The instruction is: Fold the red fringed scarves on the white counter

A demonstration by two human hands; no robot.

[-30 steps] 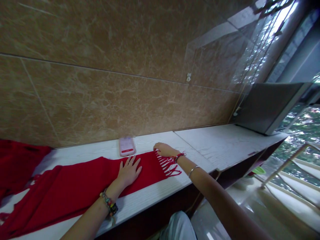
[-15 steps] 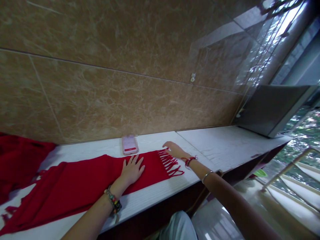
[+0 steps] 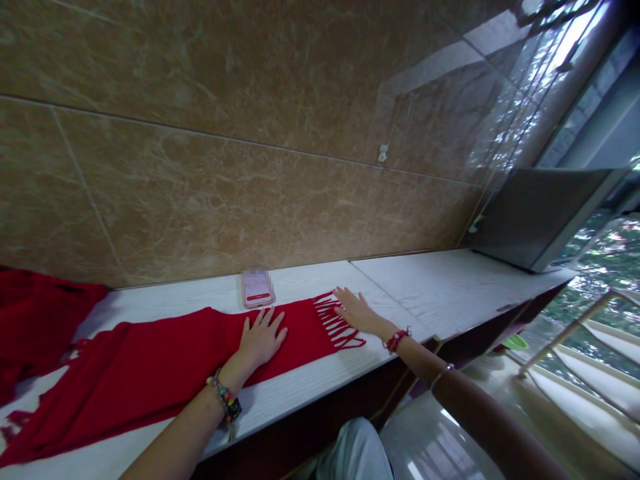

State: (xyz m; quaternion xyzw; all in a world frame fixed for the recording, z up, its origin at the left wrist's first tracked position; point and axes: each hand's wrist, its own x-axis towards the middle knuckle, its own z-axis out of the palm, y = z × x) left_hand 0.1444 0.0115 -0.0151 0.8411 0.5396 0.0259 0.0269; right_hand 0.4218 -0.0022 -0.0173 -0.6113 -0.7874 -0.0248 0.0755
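A red scarf (image 3: 165, 357) lies stretched along the white tabletop, its fringe (image 3: 336, 323) pointing to the right. My left hand (image 3: 261, 338) rests flat on the scarf with the fingers spread, a ring on one of them. At the fringed end, my right hand (image 3: 361, 312) is laid out with its fingers extended over some of the tassels. Neither hand grips anything. Where the right palm covers them, parts of the tassels are hidden.
Behind the scarf lies a phone (image 3: 257, 288) near the tiled wall (image 3: 250, 200). More red cloth (image 3: 40, 327) is heaped at the far left. A grey box-like object (image 3: 540, 217) stands at the right end of the white tabletop (image 3: 425, 287). A green basin (image 3: 515, 342) shows lower right.
My right hand has gone from bent fingers at the fringe's far corner to lying flat with fingers stretched, slightly nearer and to the right. My left hand stays on the scarf.
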